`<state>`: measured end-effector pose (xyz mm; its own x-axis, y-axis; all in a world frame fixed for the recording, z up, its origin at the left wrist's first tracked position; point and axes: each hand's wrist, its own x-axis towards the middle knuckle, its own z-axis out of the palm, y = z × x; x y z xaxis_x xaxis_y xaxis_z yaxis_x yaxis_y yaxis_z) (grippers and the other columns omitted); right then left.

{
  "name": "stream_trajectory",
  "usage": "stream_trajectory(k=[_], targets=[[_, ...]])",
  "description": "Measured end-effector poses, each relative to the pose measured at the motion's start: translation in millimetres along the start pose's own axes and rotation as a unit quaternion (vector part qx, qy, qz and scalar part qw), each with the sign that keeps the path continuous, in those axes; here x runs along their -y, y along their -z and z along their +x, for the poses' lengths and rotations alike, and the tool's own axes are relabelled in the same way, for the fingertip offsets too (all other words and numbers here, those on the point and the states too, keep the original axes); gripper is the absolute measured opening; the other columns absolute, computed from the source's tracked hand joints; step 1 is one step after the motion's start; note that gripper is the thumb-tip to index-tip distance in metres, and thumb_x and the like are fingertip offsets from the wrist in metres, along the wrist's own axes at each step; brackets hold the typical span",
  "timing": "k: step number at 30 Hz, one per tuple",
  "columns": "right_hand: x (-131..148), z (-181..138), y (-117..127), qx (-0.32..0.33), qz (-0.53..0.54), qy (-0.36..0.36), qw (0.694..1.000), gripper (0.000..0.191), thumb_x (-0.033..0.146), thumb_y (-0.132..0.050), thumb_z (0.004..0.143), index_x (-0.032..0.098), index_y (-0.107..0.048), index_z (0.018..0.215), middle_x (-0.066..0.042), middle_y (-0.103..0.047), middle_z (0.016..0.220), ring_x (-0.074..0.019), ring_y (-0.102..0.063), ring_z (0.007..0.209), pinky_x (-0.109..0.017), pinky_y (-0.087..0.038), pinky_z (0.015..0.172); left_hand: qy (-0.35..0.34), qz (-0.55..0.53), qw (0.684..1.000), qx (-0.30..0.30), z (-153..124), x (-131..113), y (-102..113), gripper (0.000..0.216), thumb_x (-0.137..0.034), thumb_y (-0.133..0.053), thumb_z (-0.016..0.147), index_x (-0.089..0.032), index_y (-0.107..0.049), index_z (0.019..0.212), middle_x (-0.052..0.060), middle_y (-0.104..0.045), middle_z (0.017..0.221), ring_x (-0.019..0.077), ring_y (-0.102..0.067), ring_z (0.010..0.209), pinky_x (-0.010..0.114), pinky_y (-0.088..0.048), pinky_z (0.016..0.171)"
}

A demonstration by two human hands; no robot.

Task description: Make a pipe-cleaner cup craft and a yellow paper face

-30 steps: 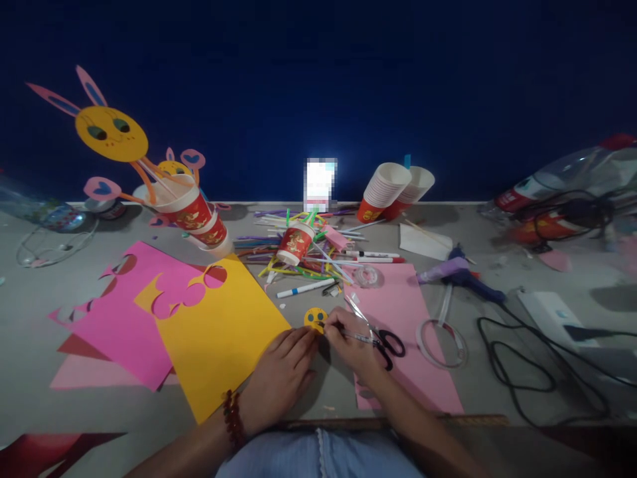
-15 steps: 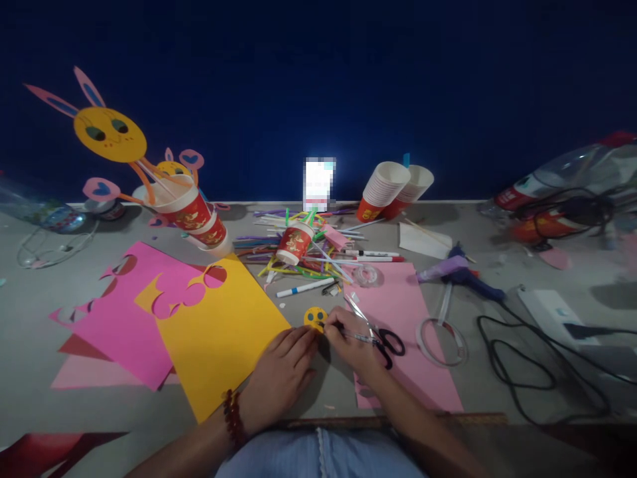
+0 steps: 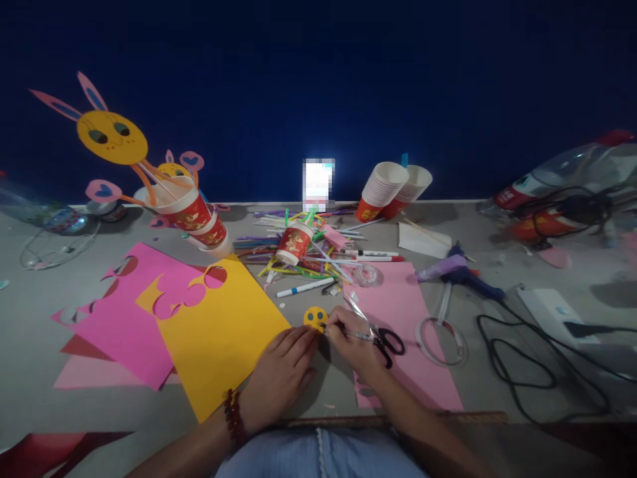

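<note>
Drawing on yellow paper face [image 3: 315, 317], on worktop [image 3: 30, 345] beside orange sheet [image 3: 219, 332]: right hand [image 3: 351, 345] fingers pinch pen [image 3: 343, 332]; left hand [image 3: 279, 378] flat, pinning it. We keep strokes short.

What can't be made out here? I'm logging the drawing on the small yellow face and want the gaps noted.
Head view only:
- Pen tip: too small, behind the right hand fingers.
- Yellow paper face: near edge covered by the left hand; marks too small.
- Scissors: partly under the right hand.
- Bottles: blurred, cut off by right edge.
</note>
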<state>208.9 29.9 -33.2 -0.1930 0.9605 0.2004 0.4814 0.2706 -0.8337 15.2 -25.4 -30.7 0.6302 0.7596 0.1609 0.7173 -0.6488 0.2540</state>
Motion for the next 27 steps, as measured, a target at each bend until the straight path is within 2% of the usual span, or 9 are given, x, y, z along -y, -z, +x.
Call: stream_trajectory(k=[11, 27], targets=[[-2.7, 0.6, -1.5, -0.027, 0.007, 0.018, 0.999, 0.02, 0.013, -0.045, 0.08, 0.023, -0.046, 0.063, 0.004, -0.052, 0.058, -0.0131, -0.047, 0.054, -0.025, -0.035, 0.054, -0.005, 0.012, 1.0, 0.004, -1.2, 0.7, -2.1, 0.047, -0.033, -0.054, 0.099, -0.011, -0.049, 0.14, 0.011, -0.056, 0.144, 0.0252, -0.049, 0.135, 0.042, -0.04, 0.111], [-2.3, 1.1, -1.4, -0.032, -0.003, 0.023, 0.999, 0.02, 0.013, -0.046, 0.081, 0.022, -0.047, 0.063, 0.004, -0.051, 0.057, -0.0124, -0.047, 0.054, -0.024, -0.034, 0.054, -0.006, 0.012, 1.0, 0.001, -0.1, 0.8, -0.8, 0.042, -0.032, -0.049, 0.101, -0.012, -0.052, 0.138, 0.011, -0.057, 0.143, 0.026, -0.051, 0.133, 0.042, -0.041, 0.11]])
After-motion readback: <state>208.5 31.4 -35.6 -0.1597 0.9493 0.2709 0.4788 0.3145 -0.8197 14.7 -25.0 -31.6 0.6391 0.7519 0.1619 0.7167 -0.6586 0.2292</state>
